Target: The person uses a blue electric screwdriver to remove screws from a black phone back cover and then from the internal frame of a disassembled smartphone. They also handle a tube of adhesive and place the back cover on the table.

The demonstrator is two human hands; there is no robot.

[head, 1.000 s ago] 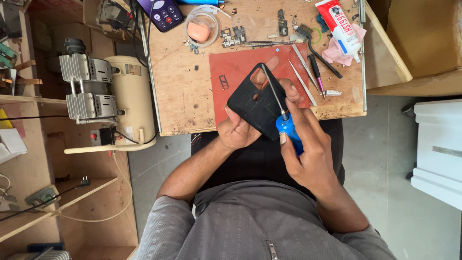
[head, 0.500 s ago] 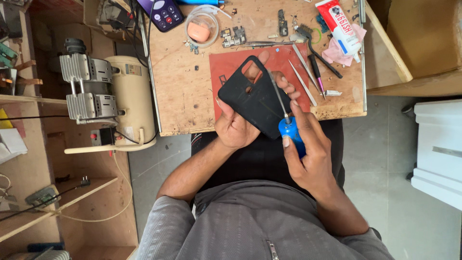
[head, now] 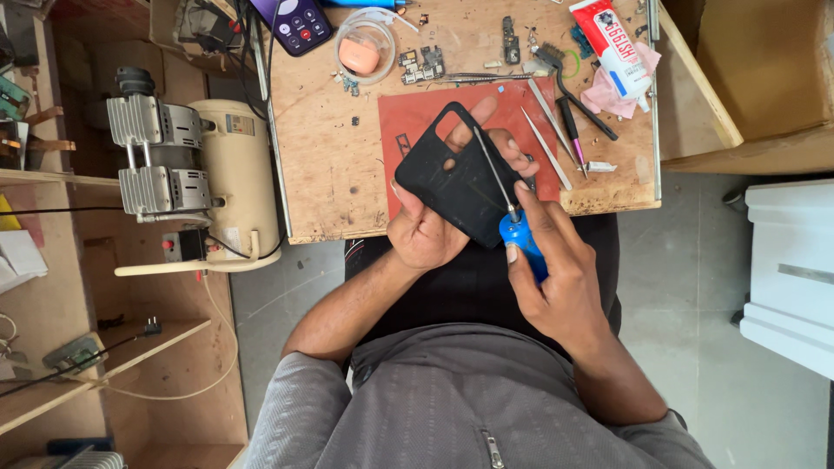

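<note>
Two hands work over the near edge of a wooden worktop [head: 330, 165]. At far left, beside the worktop, stands a cream air compressor [head: 195, 178]. The left hand [head: 426, 230] has its fingers clasped round a black phone [head: 465, 178], held tilted just above a red mat [head: 417, 117]. The right hand [head: 556, 282] grips a blue-handled screwdriver [head: 519, 236], its tip on the phone's back; tweezers [head: 547, 148] lie further right
</note>
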